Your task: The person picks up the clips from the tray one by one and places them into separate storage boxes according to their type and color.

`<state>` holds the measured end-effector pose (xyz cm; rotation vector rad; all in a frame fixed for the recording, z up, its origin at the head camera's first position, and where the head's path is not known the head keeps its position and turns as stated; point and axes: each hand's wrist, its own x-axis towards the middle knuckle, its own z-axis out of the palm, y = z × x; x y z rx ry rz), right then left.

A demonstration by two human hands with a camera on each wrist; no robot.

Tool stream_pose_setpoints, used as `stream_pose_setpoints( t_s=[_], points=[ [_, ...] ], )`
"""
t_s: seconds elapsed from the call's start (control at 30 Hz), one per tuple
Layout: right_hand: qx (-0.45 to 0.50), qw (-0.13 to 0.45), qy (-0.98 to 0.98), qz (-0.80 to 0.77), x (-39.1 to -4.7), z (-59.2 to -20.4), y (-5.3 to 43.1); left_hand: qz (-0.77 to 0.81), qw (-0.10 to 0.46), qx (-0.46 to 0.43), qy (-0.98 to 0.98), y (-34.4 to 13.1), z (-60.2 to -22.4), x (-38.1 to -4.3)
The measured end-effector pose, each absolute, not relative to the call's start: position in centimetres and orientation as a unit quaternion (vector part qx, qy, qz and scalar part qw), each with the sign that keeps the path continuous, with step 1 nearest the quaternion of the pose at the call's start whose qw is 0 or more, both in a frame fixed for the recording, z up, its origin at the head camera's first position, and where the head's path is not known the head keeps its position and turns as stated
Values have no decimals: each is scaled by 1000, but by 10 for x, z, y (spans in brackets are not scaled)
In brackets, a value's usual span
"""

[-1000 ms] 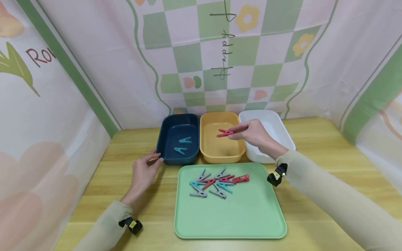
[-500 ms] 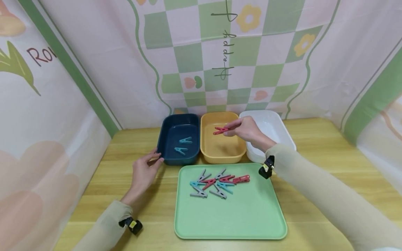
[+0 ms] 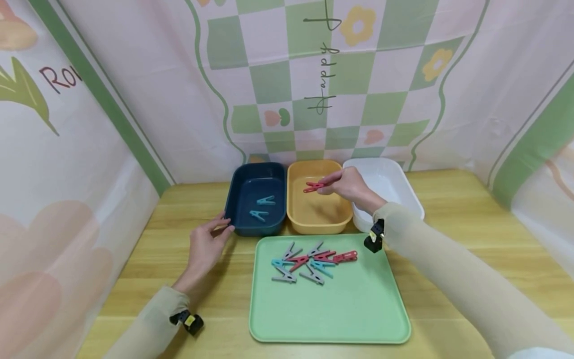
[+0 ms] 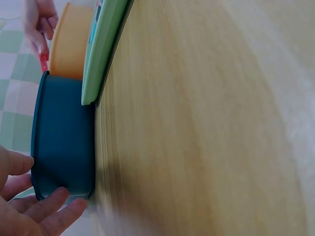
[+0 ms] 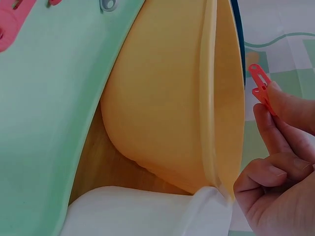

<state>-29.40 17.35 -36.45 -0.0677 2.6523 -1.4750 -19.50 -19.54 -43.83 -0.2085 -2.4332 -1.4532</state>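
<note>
My right hand [image 3: 352, 187] pinches a red clothespin [image 3: 313, 187] between thumb and fingers, above the yellow bin [image 3: 319, 229]. In the right wrist view the clothespin [image 5: 260, 81] points away from the fingertips. My left hand [image 3: 207, 247] rests at the near left corner of the dark blue bin [image 3: 257, 231], its fingers lightly bent and touching the outer wall and rim. Two blue clothespins [image 3: 266, 200] lie inside that bin. On the green tray [image 3: 332, 314] lies a cluster of grey clothespins [image 3: 311, 275], blue clothespins [image 3: 323, 268] and red clothespins [image 3: 345, 257].
To the right of the yellow bin stands a white bin [image 3: 394, 187], partly hidden by the right hand and forearm. The three bins stand side by side at the back of the wooden table [image 3: 462, 239], before a patterned cloth [image 3: 309, 80]. The tray lies just in front of them.
My right hand has moved slightly left with the red clothespin, further over the yellow bin. The left hand has stayed at the blue bin.
</note>
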Motion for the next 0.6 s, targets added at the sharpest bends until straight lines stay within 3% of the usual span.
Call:
stream_pose_setpoints(
  t_s=[0.6],
  points=[
    [-38,42,881,-470,-299,-373,166,-496,151,-69,-852,-195,-436,-194]
  ],
)
